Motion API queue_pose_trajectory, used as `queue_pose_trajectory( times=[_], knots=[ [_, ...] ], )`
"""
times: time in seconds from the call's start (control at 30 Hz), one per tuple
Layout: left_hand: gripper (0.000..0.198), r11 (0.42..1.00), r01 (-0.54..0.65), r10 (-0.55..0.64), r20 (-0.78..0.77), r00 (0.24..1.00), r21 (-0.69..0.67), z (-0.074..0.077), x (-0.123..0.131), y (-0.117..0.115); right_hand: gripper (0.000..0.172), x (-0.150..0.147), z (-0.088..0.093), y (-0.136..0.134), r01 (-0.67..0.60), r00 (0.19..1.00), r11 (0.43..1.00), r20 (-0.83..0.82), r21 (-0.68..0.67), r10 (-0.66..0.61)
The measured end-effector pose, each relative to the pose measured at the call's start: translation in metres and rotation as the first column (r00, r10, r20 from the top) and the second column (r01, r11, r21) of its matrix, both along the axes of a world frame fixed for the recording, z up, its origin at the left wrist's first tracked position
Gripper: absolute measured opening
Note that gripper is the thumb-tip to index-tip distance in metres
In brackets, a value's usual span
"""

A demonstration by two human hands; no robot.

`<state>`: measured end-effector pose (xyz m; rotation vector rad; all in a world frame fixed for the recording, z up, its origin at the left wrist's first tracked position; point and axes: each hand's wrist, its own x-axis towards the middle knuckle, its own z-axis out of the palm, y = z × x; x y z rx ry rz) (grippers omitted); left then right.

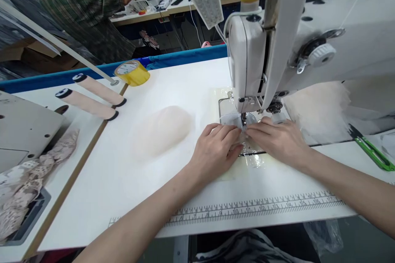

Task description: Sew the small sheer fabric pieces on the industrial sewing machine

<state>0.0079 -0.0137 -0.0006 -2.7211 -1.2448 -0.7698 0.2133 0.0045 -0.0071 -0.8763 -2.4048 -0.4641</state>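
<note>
Both hands meet at the needle and presser foot (243, 120) of a white sewing machine (247, 57). My left hand (215, 144) lies just left of the foot, fingers bent and pressed together. From the other side my right hand (276, 137) reaches in, its fingertips close to the needle. A small piece of sheer pale fabric (230, 119) shows at the fingertips, mostly covered by them; its edges are hard to see. Under the hands is the metal needle plate, with clear tape (257, 160) in front of it.
A sheer pale piece (166, 129) lies left on the table; more sheer fabric (317, 109) is piled right, near green thread snips (373, 152). Two thread cones (88, 102) and yellow tape (132, 73) lie behind left. Another person (89, 16) works at a far machine.
</note>
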Motion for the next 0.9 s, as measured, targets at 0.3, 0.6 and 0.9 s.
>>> queue_pose_trajectory(
  times=[0.3,0.6,0.9],
  knots=[
    [0.019,0.992,-0.11,0.106,-0.071,0.992,-0.057,0.003,0.019,0.025,0.022,0.001,-0.006,0.004,0.121,0.928,0.935,-0.297,-0.335,-0.227],
    [0.016,0.964,0.043,0.009,-0.194,0.981,0.262,-0.001,0.015,0.018,0.018,0.002,-0.003,0.0,0.007,0.973,0.981,-0.225,-0.196,-0.052],
    [0.025,0.982,0.083,-0.05,-0.187,0.981,0.17,-0.002,0.005,-0.009,0.018,0.003,-0.002,-0.017,-0.052,0.997,0.999,0.061,-0.003,0.052]
  ],
)
